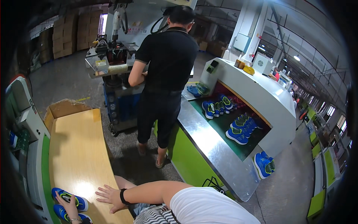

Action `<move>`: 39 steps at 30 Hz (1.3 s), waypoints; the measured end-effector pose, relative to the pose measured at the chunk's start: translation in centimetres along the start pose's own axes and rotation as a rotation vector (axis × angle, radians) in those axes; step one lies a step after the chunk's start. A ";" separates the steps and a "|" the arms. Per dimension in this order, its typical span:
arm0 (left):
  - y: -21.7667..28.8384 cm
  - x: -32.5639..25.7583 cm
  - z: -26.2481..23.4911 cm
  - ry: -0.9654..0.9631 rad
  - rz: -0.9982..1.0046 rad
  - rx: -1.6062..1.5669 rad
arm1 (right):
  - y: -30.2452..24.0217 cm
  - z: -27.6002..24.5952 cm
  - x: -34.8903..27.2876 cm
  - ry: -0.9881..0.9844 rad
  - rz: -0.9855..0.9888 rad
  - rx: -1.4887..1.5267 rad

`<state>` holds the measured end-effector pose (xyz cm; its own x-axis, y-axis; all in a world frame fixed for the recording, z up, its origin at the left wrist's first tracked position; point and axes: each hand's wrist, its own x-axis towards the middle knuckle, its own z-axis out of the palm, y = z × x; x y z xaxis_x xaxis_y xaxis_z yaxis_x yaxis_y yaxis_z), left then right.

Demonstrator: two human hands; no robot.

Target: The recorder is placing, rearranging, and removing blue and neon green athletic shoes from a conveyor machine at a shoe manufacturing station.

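Note:
A pair of blue running shoes with lime trim and white soles (81, 203) lies at the near left end of a light wood-topped table. My left hand (68, 207), with a bracelet at the wrist, is on this pair, its thumb and fingers over the farther shoe; the hand partly covers both shoes. My right hand (110, 198), wearing a black wristband, lies with spread fingers on the tabletop (78, 149) near its right edge, to the right of the shoes. Nothing is in it.
A person in black (164, 63) stands ahead, back turned, at a machine (117, 69). To the right, a conveyor machine (257, 89) carries several blue shoes (238, 132) on a green belt; another pair (264, 164) sits on its metal edge. A green-and-white machine (35, 138) borders the table's left.

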<state>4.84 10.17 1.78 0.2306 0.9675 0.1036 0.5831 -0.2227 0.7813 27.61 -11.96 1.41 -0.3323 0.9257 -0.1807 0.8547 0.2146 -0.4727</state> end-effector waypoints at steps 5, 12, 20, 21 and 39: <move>-0.4 0.1 -0.1 0.001 0.011 0.013 | -0.7 -0.9 -0.4 -0.036 0.014 -0.007; -0.2 -0.1 0.0 -0.014 0.011 -0.006 | -1.2 -1.2 -1.0 -0.039 0.035 -0.025; 0.4 -0.5 -0.3 -0.024 0.059 -0.034 | -0.9 -0.5 -0.5 0.009 0.022 -0.043; -0.5 -0.1 -0.1 -0.026 0.108 -0.041 | -1.3 -1.1 -0.4 -0.001 0.051 -0.056; 6.1 -4.6 1.0 0.143 -0.182 -0.280 | -1.8 -1.0 0.1 0.088 0.018 -0.280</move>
<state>8.10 4.20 5.45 0.0198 0.9997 0.0172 0.3642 -0.0232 0.9310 26.43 -11.94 3.16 -0.2906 0.9509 -0.1061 0.9410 0.2640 -0.2117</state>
